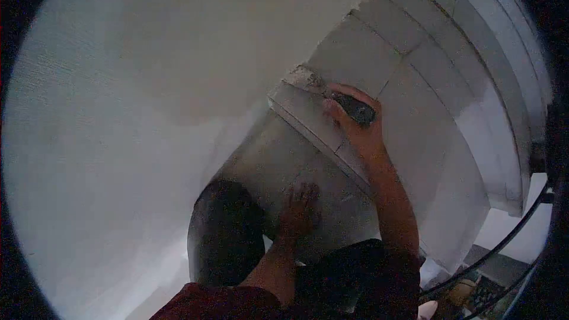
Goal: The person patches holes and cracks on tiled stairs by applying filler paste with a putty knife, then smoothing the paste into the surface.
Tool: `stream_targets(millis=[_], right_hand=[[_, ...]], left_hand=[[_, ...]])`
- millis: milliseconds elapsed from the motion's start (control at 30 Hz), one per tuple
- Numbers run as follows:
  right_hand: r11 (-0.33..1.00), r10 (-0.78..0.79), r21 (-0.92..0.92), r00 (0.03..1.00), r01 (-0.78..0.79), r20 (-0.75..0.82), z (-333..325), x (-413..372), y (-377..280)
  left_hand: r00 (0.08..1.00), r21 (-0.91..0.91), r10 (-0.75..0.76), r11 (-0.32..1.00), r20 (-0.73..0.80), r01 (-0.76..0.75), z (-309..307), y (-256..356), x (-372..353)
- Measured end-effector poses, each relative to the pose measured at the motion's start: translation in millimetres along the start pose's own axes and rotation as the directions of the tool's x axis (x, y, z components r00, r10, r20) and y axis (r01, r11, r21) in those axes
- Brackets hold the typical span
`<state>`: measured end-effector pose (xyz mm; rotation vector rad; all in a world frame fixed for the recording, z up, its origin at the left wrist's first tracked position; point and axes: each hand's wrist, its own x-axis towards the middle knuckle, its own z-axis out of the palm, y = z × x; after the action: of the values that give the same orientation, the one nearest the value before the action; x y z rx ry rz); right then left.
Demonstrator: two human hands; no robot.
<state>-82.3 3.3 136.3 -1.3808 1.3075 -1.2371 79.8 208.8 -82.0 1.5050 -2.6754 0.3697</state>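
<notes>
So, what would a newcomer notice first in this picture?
Probably the right hand, just right of centre, holding a dark, rounded object over pale grey tiled steps. Next, the broad off-white wall filling the left side. Below centre, the left hand is spread over shadowed grey tiles.

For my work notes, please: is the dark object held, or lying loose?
Held: the right hand closes around the dark object, fingers and thumb on opposite sides.

Pale flat plaster wall (148, 71) left of curved grey slab stairs (427, 124); dark oblong tool (357, 109) in right grip (363, 133), over stairs.
</notes>
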Motion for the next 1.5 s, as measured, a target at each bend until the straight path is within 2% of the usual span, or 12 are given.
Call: stream_targets(millis=[67, 200, 467, 500, 567, 700, 767, 867, 1133, 1300, 1367, 1500], right_hand=[[0.999, -0.008, 0.036, 1.000, 0.008, 0.008, -0.8, 3.4, 9.3], [0.990, 0.000, 0.141, 1.000, -0.002, 0.017, 2.0, 3.4, 9.2], [0.994, 0.100, 0.054, 0.986, -0.094, -0.132, -11.3, 3.5, -0.9], [0.987, 0.138, 0.103, 0.976, -0.122, -0.167, -14.5, 3.8, -2.6], [0.987, 0.150, 0.068, 0.980, -0.142, -0.128, -21.3, 3.9, -4.5], [0.998, -0.064, -0.016, 0.997, 0.063, -0.048, -19.6, 7.6, 9.7], [0.998, -0.055, -0.028, 0.997, 0.054, -0.044, -17.9, 9.5, 15.7], [0.997, -0.046, -0.061, 0.998, 0.043, -0.045, -15.4, 11.7, 8.7], [0.994, 0.087, -0.061, 0.996, -0.088, -0.029, -19.0, 16.2, -2.4], [0.972, -0.119, -0.209, 0.992, 0.108, -0.037, -21.0, 24.7, 15.8], [0.963, -0.166, -0.222, 0.986, 0.156, -0.027, -21.9, 24.0, 18.5], [0.978, -0.112, -0.172, 0.994, 0.114, 0.020, -27.5, 22.7, 14.5]], left_hand=[[0.953, -0.645, 0.037, 0.744, 0.301, 0.175, -15.9, -6.0, -4.2], [0.903, -0.560, 0.039, 0.795, 0.429, 0.232, -24.1, -5.9, 5.4], [0.989, -0.159, -0.020, 0.987, -0.150, -0.004, 35.2, 10.2, -17.6], [0.989, -0.158, -0.022, 0.987, -0.148, -0.002, 15.1, 4.4, -12.1], [0.909, -0.561, 0.040, 0.798, 0.415, 0.221, -42.3, -12.4, 4.5], [0.963, -0.525, 0.006, 0.839, 0.269, 0.141, -23.8, -2.1, -7.8], [0.910, -0.493, 0.015, 0.844, 0.415, 0.211, -29.1, -0.5, -2.9], [0.962, -0.576, 0.001, 0.801, 0.272, 0.162, -17.4, 0.4, -7.1], [0.930, -0.598, 0.003, 0.767, 0.367, 0.234, 5.2, 14.6, -11.4], [0.918, -0.650, 0.085, 0.731, 0.388, 0.207, 2.1, 2.5, -11.8], [0.999, -0.132, -0.038, 0.991, -0.022, 0.035, 24.6, 17.5, -20.4], [0.995, -0.315, -0.079, 0.944, 0.060, 0.094, 26.8, 21.5, -19.0]])
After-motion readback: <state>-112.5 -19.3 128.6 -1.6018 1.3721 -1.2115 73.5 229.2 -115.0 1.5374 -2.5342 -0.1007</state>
